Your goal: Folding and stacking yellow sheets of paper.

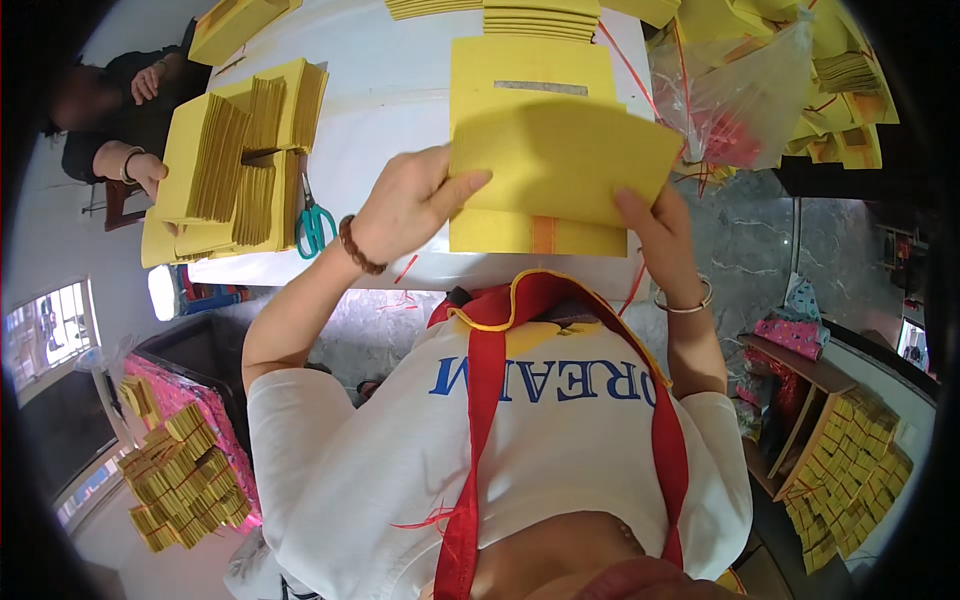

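Over the near edge of the white table (390, 110), I hold a flat yellow paper piece (560, 165), slightly tilted. My left hand (410, 200) grips its left edge, thumb on top. At its lower right, my right hand (662, 235) closes on the corner. Whether it is one sheet or a thin pile, I cannot tell. Beneath lies more yellow paper (490, 236) with an orange strip (543, 236), partly covered. Just beyond, another yellow piece (480, 65) shows a grey slot-like patch, and thick folded yellow stacks (540, 22) sit behind it.
Teal-handled scissors (314, 225) lie beside yellow bundles (210, 160) at the left, where another person's hand (145, 170) touches one. A clear plastic bag (745, 110) is at the right. Tied yellow bundles are piled at lower left (185, 475) and lower right (850, 470).
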Motion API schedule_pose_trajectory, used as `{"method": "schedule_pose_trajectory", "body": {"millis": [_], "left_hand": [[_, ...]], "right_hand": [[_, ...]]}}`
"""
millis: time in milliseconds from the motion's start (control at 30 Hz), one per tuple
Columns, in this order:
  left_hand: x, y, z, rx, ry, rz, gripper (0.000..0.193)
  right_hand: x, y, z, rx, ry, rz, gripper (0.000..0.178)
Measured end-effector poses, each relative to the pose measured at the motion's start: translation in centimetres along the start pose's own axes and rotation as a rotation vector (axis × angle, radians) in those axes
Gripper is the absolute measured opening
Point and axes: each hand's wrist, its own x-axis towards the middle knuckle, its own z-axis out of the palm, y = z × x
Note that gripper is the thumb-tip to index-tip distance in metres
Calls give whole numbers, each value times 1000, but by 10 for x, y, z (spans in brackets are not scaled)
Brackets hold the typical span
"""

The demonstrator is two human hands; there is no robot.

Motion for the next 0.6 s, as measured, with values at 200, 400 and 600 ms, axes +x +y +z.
{"method": "schedule_pose_trajectory", "body": {"millis": [200, 400, 600], "left_hand": [[23, -19, 3, -474, -42, -156, 28], [26, -11, 5, -443, 52, -208, 48], [30, -11, 2, -476, 81, -228, 65]], "right_hand": [[10, -11, 14, 239, 187, 83, 44], [9, 3, 7, 66, 190, 103, 32], [16, 6, 11, -3, 298, 150, 23]]}}
